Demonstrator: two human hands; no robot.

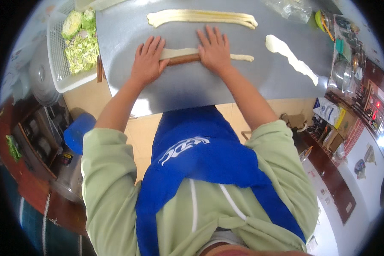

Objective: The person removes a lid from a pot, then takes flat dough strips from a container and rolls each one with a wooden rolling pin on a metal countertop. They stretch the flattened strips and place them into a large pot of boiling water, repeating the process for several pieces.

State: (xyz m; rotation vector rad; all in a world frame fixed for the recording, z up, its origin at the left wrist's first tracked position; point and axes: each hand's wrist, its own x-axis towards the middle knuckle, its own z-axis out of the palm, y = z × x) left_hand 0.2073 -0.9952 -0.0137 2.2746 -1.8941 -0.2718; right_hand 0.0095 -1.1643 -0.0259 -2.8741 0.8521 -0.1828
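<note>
Both palms press on a brown wooden rolling pin (184,60), which lies crosswise on a grey metal work surface (179,84). My left hand (148,60) covers its left end, fingers stretched forward and thumb along the wood. Over the right end lies my right hand (215,52) with its fingers spread. A pale dough strip (180,52) shows flat just beyond the pin between the hands. Its thin, rope-like end (243,57) sticks out past my right hand. How the dough sits under the palms is hidden.
Farther back lies a bundle of long dough strips (201,16). To the right is a flattened dough piece (289,57). A white plastic basket (56,64) holds cut cabbage (81,54) at left. A clear plastic bag (289,9) and a green bowl (320,20) sit at the far right.
</note>
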